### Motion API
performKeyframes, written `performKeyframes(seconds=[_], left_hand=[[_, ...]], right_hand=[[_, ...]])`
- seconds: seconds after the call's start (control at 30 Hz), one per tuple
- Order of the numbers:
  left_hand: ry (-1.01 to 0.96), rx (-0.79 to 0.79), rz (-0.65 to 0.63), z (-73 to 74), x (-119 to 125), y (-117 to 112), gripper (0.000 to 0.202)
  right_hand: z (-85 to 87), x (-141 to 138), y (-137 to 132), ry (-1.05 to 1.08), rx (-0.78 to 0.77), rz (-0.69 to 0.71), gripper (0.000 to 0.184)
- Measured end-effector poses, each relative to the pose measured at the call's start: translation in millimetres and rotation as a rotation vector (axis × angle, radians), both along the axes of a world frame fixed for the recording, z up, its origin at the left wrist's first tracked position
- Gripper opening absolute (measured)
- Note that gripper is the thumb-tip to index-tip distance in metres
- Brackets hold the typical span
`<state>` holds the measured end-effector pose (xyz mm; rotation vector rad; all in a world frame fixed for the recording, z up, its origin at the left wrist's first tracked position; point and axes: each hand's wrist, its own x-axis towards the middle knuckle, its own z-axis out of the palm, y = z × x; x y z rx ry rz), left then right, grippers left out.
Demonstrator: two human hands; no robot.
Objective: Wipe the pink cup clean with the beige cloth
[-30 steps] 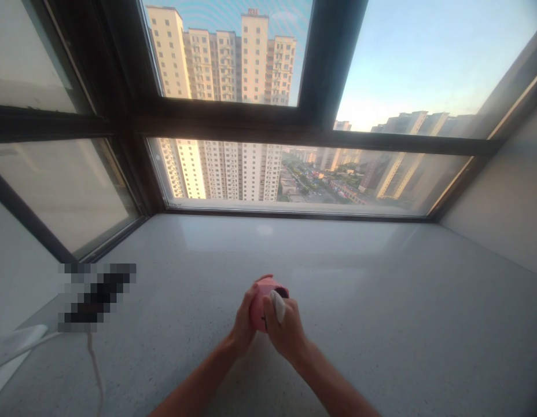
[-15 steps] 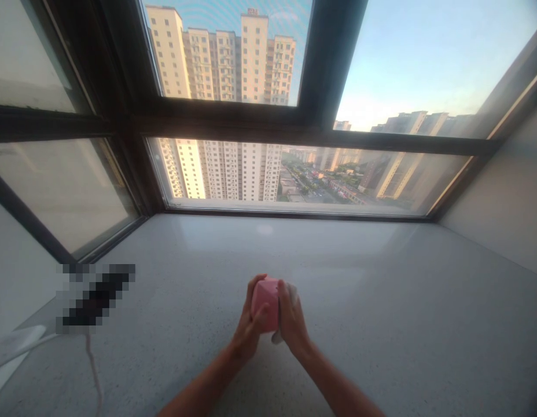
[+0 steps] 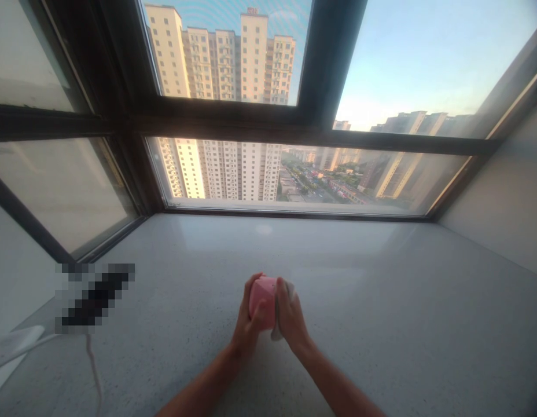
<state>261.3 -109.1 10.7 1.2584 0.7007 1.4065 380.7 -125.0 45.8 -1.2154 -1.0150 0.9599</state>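
A small pink faceted object (image 3: 261,292) is held just above the grey speckled sill (image 3: 381,289), at the lower middle of the head view. My left hand (image 3: 247,324) is wrapped round its left side, thumb across the front. My right hand (image 3: 290,315) presses a small white cloth (image 3: 282,330) against the object's right side, fingers closed on the cloth. The far side of the pink object is hidden by my fingers.
A dark window frame (image 3: 312,124) with large panes rises behind the sill. At the left lies a blurred dark thing (image 3: 95,295) with a white cable (image 3: 94,370) trailing from it. A grey wall (image 3: 503,197) bounds the sill on the right.
The pink object has been turned in my hands: its dark opening showed a second ago, now a closed pink face shows. The white cloth has shifted from the front to the right side.
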Motion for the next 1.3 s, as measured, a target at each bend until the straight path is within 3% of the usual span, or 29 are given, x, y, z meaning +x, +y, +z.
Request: performKeyframes(seconds=[0.07,0.1,0.27,0.37,0.43,0.57,0.63,0.7,0.8,0.83,0.9,1.0,1.07,1.17,1.2,1.3], left_hand=[[0.048,0.184,0.085,-2.0,-1,-1,0.070],[0.042,0.194,0.077,-2.0,-1,-1,0.069],[-0.158,-0.275,-0.167,6.3,2,3,0.071],[-0.172,-0.365,-0.219,8.4,2,5,0.077],[-0.105,-0.267,-0.181,5.4,-1,5,0.077],[0.146,0.204,-0.102,-6.3,-10,5,0.092],[0.190,0.323,-0.068,-11.5,-9,7,0.090],[0.108,0.200,-0.058,-14.6,-4,8,0.079],[-0.103,-0.188,-0.161,-15.1,5,8,0.076],[-0.135,-0.253,-0.175,-14.2,6,7,0.077],[-0.110,-0.195,-0.120,-11.5,7,4,0.078],[0.007,0.059,0.000,-6.3,3,-1,0.083],[0.002,0.028,-0.030,-4.0,3,-1,0.080],[-0.081,-0.200,-0.136,-4.7,3,0,0.075],[-0.083,-0.211,-0.130,-5.7,2,0,0.075],[0.021,0.046,-0.014,-7.9,-2,-2,0.079]], right_hand=[[2.1,-2,0,0.156,-0.047,-0.079,0.064],[1.8,-3,-1,0.175,-0.045,-0.082,0.063],[-13.7,-2,-1,-0.200,0.143,0.078,0.064],[-17.9,0,1,-0.196,0.125,0.084,0.063],[-13.5,1,3,-0.004,0.021,0.028,0.062],[-0.4,-1,8,0.482,-0.136,-0.005,0.061],[0.7,-2,8,0.564,-0.143,0.008,0.061],[-3.2,-3,6,0.450,-0.081,-0.019,0.061],[-11.2,-3,3,0.123,0.038,-0.023,0.064],[-12.7,-2,2,0.055,0.045,0.003,0.066],[-12.4,-2,3,0.071,0.022,0.004,0.066],[-8.2,-1,3,0.282,-0.032,-0.080,0.061],[-6.6,-2,3,0.281,-0.015,-0.084,0.061],[-5.6,-2,1,0.068,0.061,0.025,0.063],[-4.4,-2,0,0.037,0.065,0.052,0.064],[2.1,-2,-1,0.176,-0.010,-0.001,0.063]])
